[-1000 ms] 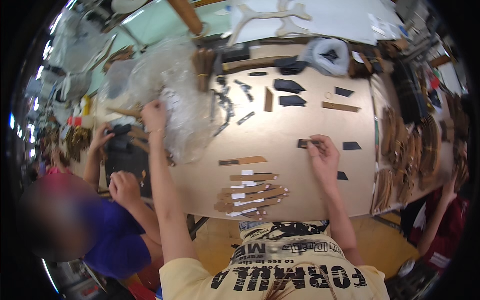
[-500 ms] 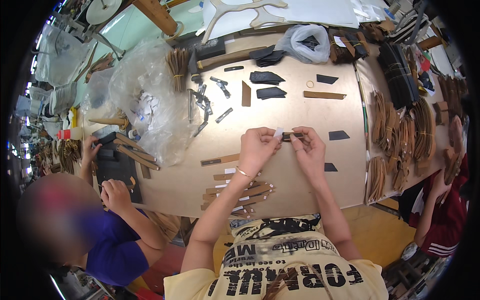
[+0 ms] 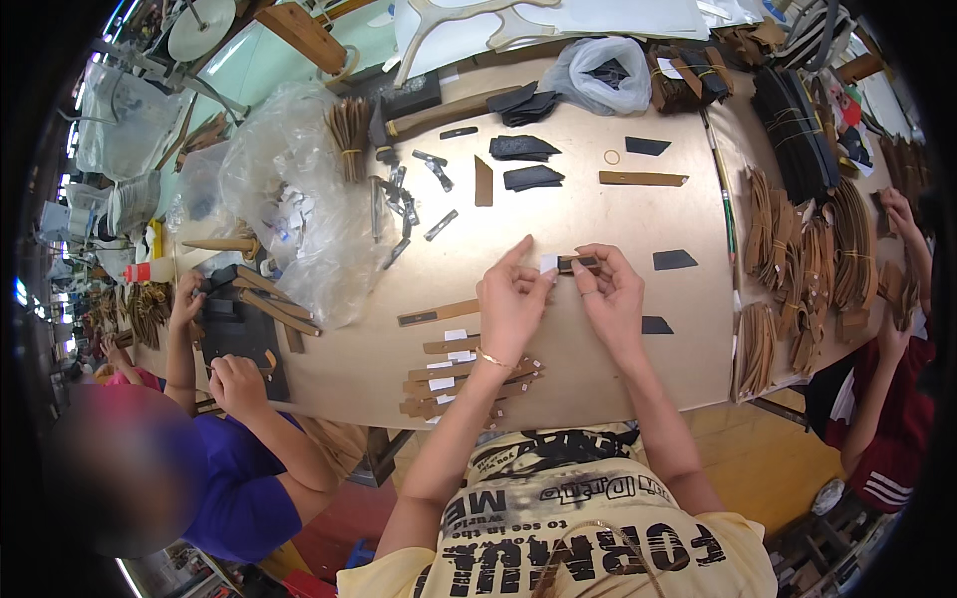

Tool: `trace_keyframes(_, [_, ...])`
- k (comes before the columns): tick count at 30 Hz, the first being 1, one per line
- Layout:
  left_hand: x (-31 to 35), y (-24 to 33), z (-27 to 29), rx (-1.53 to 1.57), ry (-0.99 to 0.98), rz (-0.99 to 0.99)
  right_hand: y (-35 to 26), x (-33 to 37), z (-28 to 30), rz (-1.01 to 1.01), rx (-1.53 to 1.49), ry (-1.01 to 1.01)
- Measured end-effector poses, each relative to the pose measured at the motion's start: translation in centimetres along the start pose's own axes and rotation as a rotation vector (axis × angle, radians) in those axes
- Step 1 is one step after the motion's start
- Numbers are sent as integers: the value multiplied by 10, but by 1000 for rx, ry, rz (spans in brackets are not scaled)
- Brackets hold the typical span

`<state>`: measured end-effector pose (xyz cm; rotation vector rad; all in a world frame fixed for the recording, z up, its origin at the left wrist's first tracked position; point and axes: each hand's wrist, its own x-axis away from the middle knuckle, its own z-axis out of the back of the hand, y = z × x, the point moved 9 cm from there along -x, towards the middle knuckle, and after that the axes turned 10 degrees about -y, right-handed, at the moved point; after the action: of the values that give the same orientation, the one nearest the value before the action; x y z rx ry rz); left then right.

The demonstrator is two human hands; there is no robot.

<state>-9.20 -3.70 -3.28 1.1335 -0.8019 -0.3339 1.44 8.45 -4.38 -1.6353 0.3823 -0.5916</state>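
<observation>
My left hand (image 3: 512, 304) pinches a small white label (image 3: 548, 263) at its thumb, with the index finger stretched up and away. My right hand (image 3: 611, 297) grips a short leather strip (image 3: 578, 265), brown with a dark face, by its right part. The label meets the strip's left end; whether it is stuck there I cannot tell. Under and beside my left forearm lie several brown leather strips (image 3: 424, 386), some with white labels. A longer brown strip with a dark inset (image 3: 439, 312) lies just left of my left hand.
Black leather pieces (image 3: 525, 149), small dark clips (image 3: 439, 171) and a hammer (image 3: 439, 117) lie farther back. Clear plastic bags (image 3: 299, 199) lie at the left. Bundled straps (image 3: 852, 254) are stacked at the right. Co-workers' hands (image 3: 237, 387) work on both sides.
My left index finger has lifted off the label and straightened. The label and strip stay between my hands. At the right, a co-worker's hand has moved among the straps.
</observation>
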Motion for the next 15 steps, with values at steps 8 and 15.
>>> trace_keyframes(8, [-11, -9, -1, 145, -23, 115, -2, 0, 0, 9, -22, 14])
trace_keyframes(15, [-22, 5, -6, -113, -158, 69, -13, -1, -6, 19, 109, -30])
